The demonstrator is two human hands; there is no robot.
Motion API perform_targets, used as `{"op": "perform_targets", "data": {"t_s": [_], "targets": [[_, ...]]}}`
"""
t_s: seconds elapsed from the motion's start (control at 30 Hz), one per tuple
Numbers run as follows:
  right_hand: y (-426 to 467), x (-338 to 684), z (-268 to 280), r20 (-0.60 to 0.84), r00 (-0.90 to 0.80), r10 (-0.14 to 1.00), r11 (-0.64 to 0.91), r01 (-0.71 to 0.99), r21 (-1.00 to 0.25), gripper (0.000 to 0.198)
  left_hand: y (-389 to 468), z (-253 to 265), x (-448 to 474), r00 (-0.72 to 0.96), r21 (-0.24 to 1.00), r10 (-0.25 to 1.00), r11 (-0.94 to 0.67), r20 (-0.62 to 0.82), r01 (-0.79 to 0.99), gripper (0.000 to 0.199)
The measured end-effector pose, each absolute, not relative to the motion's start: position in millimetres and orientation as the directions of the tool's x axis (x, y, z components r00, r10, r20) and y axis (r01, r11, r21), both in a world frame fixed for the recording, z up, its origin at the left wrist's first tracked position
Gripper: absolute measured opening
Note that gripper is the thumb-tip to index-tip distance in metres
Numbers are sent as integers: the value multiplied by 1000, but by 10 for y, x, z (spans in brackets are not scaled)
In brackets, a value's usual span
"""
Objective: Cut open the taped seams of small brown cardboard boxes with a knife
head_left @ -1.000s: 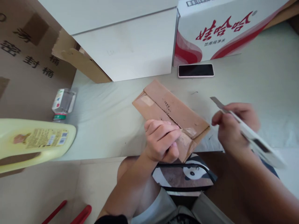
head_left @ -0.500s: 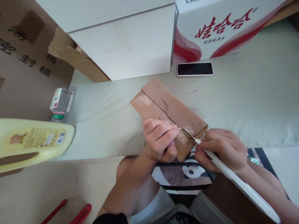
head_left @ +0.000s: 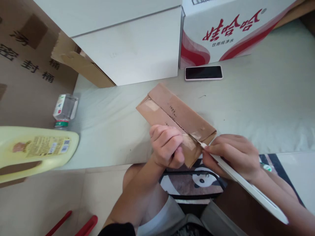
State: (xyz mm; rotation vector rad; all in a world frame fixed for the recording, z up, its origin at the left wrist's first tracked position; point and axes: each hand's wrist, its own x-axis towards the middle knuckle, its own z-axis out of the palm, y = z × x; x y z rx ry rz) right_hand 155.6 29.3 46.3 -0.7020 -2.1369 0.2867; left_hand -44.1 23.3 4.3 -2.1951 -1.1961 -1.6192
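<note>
A small brown cardboard box [head_left: 182,114] lies slanted on the pale cloth, with clear tape and torn paper near its lower right end. My right hand [head_left: 232,155] grips a white utility knife [head_left: 246,186]. Its blade points up and left, at the box's seam over the taped end. My left hand [head_left: 167,146] is curled into a fist against the box's near side, left of the blade. Whatever the left fingers may pinch is hidden.
A phone [head_left: 203,72] lies beyond the box, before a white-and-red carton [head_left: 221,39] and a white box [head_left: 133,52]. To the left are a plastic bottle [head_left: 64,108], a yellow jug [head_left: 66,147] and a large brown carton [head_left: 29,95]. Red handles [head_left: 86,226] show below.
The knife and my right hand have shifted slightly left, the blade tip moving up along the seam. The left fist stays nearly in place. The whole view has shifted slightly.
</note>
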Motion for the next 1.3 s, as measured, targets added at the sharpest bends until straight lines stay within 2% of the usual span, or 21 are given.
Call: {"op": "perform_targets", "data": {"t_s": [0.13,0.33,0.47,0.53,0.6,0.67,0.73,0.8,0.93,1.03,1.1,1.3], "targets": [[319,1597,489,682,-528,506,863,308,-401,27,240,40,-428,83,321,497,-671,864,669,16],[346,1600,475,633,-526,568,821,313,-478,27,243,47,-416,84,317,496,-668,864,673,16],[303,1732,523,655,-450,607,778,170,-604,28,233,54,-424,89,322,504,-668,859,671,15],[290,1797,506,618,-358,700,688,104,-718,24,230,59,-431,91,322,506,-668,858,671,15],[313,1821,423,549,-162,820,566,94,-819,20,228,63,-438,93,323,508,-667,856,671,14],[385,1799,279,507,110,855,487,163,-858,17,226,65,-444,97,324,512,-668,854,670,14],[494,1750,115,457,235,858,374,324,-869,13,222,70,-449,104,326,519,-668,849,669,14],[602,1698,-9,354,202,913,258,386,-886,11,219,78,-453,111,326,526,-665,843,672,14],[693,1615,-39,74,65,995,61,186,-981,10,213,94,-457,110,326,524,-666,844,671,13],[667,1576,30,-110,-101,989,-94,152,-984,12,209,95,-459,109,332,530,-664,841,670,13],[649,1562,57,-153,-147,977,-129,161,-978,11,207,98,-460,112,335,537,-661,836,671,13],[655,1547,26,-188,-141,972,-171,127,-977,10,202,141,-464,116,340,548,-657,829,673,10]]}}
